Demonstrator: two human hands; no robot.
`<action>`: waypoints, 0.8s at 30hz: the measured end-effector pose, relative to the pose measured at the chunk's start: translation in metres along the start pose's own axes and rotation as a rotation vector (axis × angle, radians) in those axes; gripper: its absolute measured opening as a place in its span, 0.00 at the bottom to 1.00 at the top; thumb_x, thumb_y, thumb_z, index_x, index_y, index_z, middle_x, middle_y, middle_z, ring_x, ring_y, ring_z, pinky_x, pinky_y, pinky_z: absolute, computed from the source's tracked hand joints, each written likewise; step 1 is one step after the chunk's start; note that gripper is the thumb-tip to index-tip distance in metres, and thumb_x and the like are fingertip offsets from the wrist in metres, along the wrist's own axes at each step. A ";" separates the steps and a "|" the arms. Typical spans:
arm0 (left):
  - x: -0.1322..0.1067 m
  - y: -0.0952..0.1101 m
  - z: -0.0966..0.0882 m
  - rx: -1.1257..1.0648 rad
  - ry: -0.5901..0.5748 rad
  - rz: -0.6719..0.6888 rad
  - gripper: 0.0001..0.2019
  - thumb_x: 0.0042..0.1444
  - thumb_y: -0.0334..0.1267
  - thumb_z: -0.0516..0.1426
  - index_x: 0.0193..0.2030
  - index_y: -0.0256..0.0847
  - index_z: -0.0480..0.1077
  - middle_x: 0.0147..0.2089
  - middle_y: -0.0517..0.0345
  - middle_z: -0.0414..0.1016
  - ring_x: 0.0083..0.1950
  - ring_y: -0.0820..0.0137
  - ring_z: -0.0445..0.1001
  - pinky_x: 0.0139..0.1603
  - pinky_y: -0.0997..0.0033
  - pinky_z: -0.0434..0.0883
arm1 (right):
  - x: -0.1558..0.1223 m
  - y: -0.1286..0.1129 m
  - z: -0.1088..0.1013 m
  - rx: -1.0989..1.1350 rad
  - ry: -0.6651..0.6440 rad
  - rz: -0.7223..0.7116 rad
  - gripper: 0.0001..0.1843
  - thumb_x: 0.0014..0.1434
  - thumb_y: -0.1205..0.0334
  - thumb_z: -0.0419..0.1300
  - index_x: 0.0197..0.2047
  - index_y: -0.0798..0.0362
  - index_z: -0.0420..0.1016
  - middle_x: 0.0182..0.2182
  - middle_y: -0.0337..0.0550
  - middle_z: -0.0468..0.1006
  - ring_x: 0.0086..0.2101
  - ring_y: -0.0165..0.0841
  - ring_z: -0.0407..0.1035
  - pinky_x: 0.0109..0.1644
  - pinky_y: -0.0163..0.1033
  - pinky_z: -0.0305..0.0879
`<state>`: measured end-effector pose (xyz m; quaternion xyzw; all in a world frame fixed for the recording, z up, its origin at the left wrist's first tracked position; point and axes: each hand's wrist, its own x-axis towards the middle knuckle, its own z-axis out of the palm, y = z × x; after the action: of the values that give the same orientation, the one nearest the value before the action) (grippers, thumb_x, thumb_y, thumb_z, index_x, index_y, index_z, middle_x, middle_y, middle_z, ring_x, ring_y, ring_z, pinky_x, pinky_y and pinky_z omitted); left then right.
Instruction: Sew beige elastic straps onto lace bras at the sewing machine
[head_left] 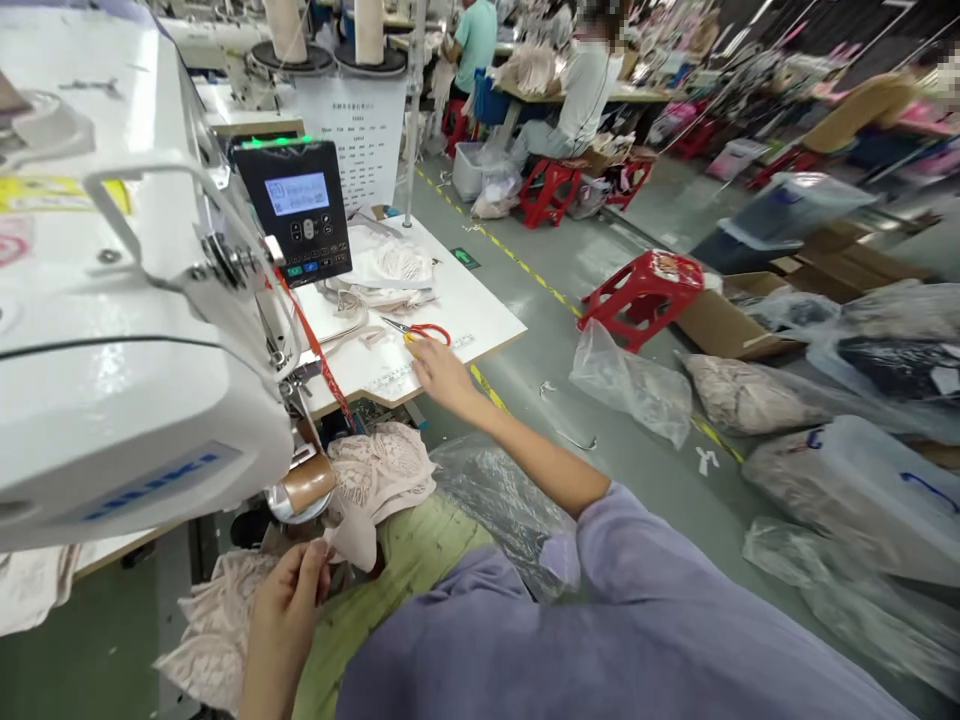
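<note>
My left hand is closed, pinching the edge of a pale pink bra beside the sewing machine's arm end. Lace cups of the bra lie over my lap, close under the needle area. On the white table, my right hand has its fingers on the yellow handle of a pair of scissors with red and yellow grips. The blades point left, toward the machine; my fingertips are partly hidden.
The white sewing machine fills the left side, with a control panel behind it. Pale straps lie on the table. More lace pieces hang below left. A red stool and plastic bags are on the floor.
</note>
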<state>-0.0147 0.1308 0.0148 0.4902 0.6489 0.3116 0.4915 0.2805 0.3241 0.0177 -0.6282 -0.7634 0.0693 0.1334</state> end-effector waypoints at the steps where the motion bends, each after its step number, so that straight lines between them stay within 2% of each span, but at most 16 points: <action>1: 0.001 0.000 0.002 -0.039 -0.012 -0.008 0.25 0.60 0.59 0.54 0.22 0.40 0.64 0.21 0.63 0.61 0.25 0.73 0.60 0.28 0.74 0.59 | 0.021 0.014 -0.009 -0.032 -0.011 0.031 0.23 0.69 0.66 0.46 0.65 0.60 0.64 0.58 0.59 0.71 0.57 0.41 0.64 0.60 0.43 0.60; 4: 0.000 0.008 0.008 -0.205 -0.037 -0.060 0.25 0.57 0.60 0.57 0.22 0.40 0.64 0.21 0.64 0.61 0.25 0.74 0.60 0.27 0.74 0.59 | 0.063 0.037 -0.024 -0.069 -0.100 0.041 0.21 0.66 0.64 0.51 0.59 0.62 0.70 0.51 0.62 0.75 0.49 0.46 0.69 0.52 0.45 0.63; 7: -0.001 0.015 0.011 -0.413 -0.057 -0.132 0.23 0.54 0.58 0.61 0.24 0.38 0.67 0.21 0.63 0.63 0.24 0.76 0.59 0.26 0.76 0.58 | 0.063 0.040 -0.022 -0.084 -0.159 0.049 0.19 0.64 0.61 0.54 0.54 0.65 0.71 0.47 0.65 0.76 0.44 0.48 0.70 0.45 0.44 0.63; 9: -0.002 0.016 0.009 -0.538 -0.054 -0.178 0.21 0.51 0.56 0.63 0.29 0.37 0.71 0.24 0.62 0.67 0.25 0.76 0.61 0.26 0.77 0.59 | 0.038 0.039 -0.020 -0.080 -0.165 0.055 0.20 0.65 0.59 0.53 0.52 0.65 0.71 0.44 0.65 0.76 0.41 0.47 0.71 0.41 0.43 0.63; 12: -0.005 0.014 0.005 -0.622 -0.036 -0.217 0.20 0.49 0.54 0.64 0.35 0.37 0.73 0.28 0.60 0.71 0.28 0.75 0.65 0.28 0.77 0.62 | -0.029 0.030 -0.027 0.056 -0.130 0.000 0.17 0.63 0.54 0.55 0.49 0.56 0.72 0.37 0.51 0.78 0.35 0.39 0.71 0.37 0.40 0.62; 13: -0.006 0.014 0.004 -0.636 -0.037 -0.223 0.19 0.50 0.54 0.64 0.36 0.37 0.73 0.28 0.60 0.71 0.28 0.75 0.65 0.29 0.76 0.63 | -0.055 0.023 -0.032 0.126 -0.154 -0.025 0.17 0.62 0.52 0.56 0.49 0.54 0.72 0.36 0.48 0.78 0.33 0.38 0.71 0.35 0.39 0.63; 15: -0.007 0.014 0.003 -0.655 -0.049 -0.226 0.18 0.52 0.53 0.64 0.34 0.37 0.73 0.28 0.60 0.71 0.28 0.75 0.65 0.30 0.76 0.64 | -0.103 0.003 -0.040 0.264 -0.282 -0.132 0.18 0.60 0.53 0.59 0.51 0.51 0.72 0.41 0.47 0.78 0.33 0.36 0.72 0.34 0.38 0.66; 17: -0.007 0.015 0.003 -0.657 -0.061 -0.226 0.17 0.53 0.52 0.63 0.32 0.38 0.73 0.29 0.60 0.71 0.29 0.75 0.65 0.31 0.76 0.64 | -0.139 -0.024 -0.044 0.354 -0.409 -0.261 0.21 0.57 0.55 0.63 0.53 0.49 0.71 0.47 0.47 0.76 0.39 0.37 0.74 0.40 0.40 0.70; 20: -0.007 0.015 0.004 -0.585 -0.071 -0.206 0.17 0.57 0.51 0.61 0.30 0.38 0.72 0.29 0.59 0.71 0.30 0.75 0.64 0.31 0.76 0.62 | -0.158 -0.058 -0.041 0.413 -0.399 -0.346 0.20 0.60 0.55 0.62 0.54 0.50 0.71 0.51 0.49 0.75 0.46 0.39 0.74 0.47 0.43 0.71; 24: -0.009 0.015 0.005 -0.454 -0.090 -0.179 0.16 0.61 0.50 0.57 0.32 0.39 0.72 0.30 0.58 0.71 0.31 0.74 0.65 0.32 0.75 0.62 | -0.150 -0.076 -0.027 0.418 -0.409 -0.378 0.20 0.62 0.55 0.61 0.55 0.51 0.70 0.51 0.49 0.75 0.46 0.40 0.74 0.46 0.44 0.72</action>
<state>-0.0048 0.1271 0.0298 0.3212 0.5803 0.3826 0.6432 0.2433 0.1609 0.0471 -0.4082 -0.8464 0.3226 0.1138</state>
